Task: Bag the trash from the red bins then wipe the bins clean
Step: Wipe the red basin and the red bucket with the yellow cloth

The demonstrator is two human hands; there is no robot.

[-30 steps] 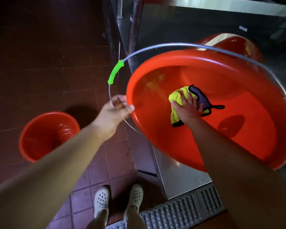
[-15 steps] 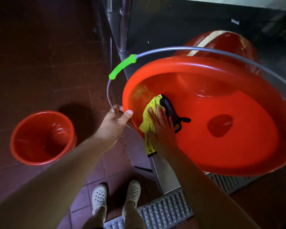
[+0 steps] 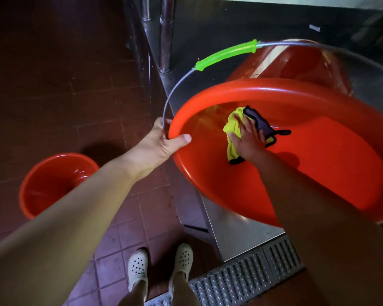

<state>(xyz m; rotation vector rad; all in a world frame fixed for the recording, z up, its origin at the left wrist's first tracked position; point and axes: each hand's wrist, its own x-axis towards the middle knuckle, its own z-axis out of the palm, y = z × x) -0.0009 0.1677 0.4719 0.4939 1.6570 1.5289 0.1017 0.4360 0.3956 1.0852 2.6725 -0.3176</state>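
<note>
Your white clogs (image 3: 159, 266) stand on the tiled floor by a drain grate (image 3: 241, 277). Your left hand (image 3: 161, 144) clenches the tilted red bin (image 3: 318, 173) at its rim; your right hand (image 3: 250, 138) presses flat, fingers spread, on the yellow cloth (image 3: 232, 129) inside. A second red bin (image 3: 53, 182) sits left
</note>
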